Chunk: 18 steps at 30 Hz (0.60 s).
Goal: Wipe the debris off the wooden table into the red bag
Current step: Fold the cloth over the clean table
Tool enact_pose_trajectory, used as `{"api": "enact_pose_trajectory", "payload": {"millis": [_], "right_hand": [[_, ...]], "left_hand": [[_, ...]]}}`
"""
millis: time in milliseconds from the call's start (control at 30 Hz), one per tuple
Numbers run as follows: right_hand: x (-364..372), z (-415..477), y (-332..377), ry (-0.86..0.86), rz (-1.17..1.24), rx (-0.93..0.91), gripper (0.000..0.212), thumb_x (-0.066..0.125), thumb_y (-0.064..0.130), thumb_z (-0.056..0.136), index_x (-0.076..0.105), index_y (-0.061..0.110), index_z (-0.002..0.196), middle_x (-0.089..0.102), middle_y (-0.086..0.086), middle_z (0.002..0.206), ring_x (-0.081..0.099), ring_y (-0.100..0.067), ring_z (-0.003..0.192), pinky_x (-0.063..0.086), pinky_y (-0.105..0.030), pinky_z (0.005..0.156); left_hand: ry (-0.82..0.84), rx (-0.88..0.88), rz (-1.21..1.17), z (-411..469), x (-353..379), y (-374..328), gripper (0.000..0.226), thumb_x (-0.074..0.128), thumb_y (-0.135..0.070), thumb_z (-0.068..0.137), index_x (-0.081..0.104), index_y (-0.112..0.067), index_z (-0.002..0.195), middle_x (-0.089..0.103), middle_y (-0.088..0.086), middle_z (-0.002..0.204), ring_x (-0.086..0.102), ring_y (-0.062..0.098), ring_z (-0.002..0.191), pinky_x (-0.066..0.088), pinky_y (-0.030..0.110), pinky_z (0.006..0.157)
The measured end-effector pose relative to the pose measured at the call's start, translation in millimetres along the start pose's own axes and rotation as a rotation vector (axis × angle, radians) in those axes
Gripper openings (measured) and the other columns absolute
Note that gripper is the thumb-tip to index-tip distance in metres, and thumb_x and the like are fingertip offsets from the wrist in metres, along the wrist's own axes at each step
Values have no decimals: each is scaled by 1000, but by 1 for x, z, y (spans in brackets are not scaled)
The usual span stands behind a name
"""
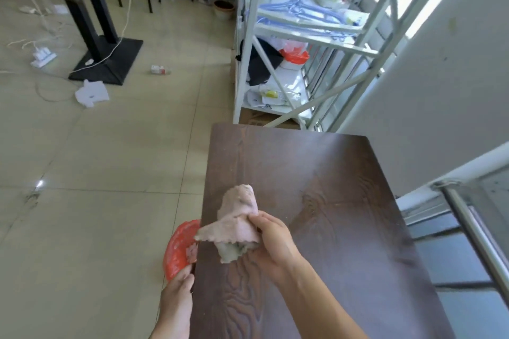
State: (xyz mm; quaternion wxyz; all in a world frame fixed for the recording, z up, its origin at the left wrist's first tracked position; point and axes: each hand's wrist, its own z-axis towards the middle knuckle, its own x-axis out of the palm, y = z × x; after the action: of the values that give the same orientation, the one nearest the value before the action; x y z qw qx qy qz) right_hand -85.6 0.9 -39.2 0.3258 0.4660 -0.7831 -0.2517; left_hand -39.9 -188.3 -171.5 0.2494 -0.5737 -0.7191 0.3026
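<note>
The step in hand looks like the last sweep of crumbs over the left edge of the wooden table point(316, 201) into the red bag point(179, 249), and doing it well likely means keeping the bag's mouth pressed against the table edge, just below the surface, so nothing drops to the tiled floor point(110, 173). The pink cloth point(237, 220) should probably be drawn flat and low toward that edge instead of being lifted, since a bunched cloth can shed what it has gathered. The right hand point(275, 245) has its grip closed on the cloth, fingers curled round a crumpled fold, with one flap hanging out over the table edge toward the bag and the bulk of it raised above the wood. The left hand point(176, 300) is pinched shut on the bag's rim, holding it open beside the table edge; some pale scraps seem to lie inside. Faint specks remain scattered on the dark wood farther right, so another pass across the table may be needed.
</note>
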Motion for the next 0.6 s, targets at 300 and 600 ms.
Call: {"api": "enact_pose_trajectory", "payload": {"millis": [300,600], "right_hand": [[-187,-102,62,-180,310,-148,34,49,9,99,60,-12,123,72,-31,111,74,-32,77,62,-40,64],[-339,-190,133,-767,-143,-473,31,66,20,95,68,-10,86,67,-15,67,60,-15,52,47,-32,57]], "left_hand": [[-13,104,209,-36,34,-47,40,70,5,78,67,-1,118,65,29,113,69,4,78,42,9,90],[-64,218,346,-79,115,-88,36,54,-9,95,62,-6,130,60,16,138,53,32,131,36,43,113]]}}
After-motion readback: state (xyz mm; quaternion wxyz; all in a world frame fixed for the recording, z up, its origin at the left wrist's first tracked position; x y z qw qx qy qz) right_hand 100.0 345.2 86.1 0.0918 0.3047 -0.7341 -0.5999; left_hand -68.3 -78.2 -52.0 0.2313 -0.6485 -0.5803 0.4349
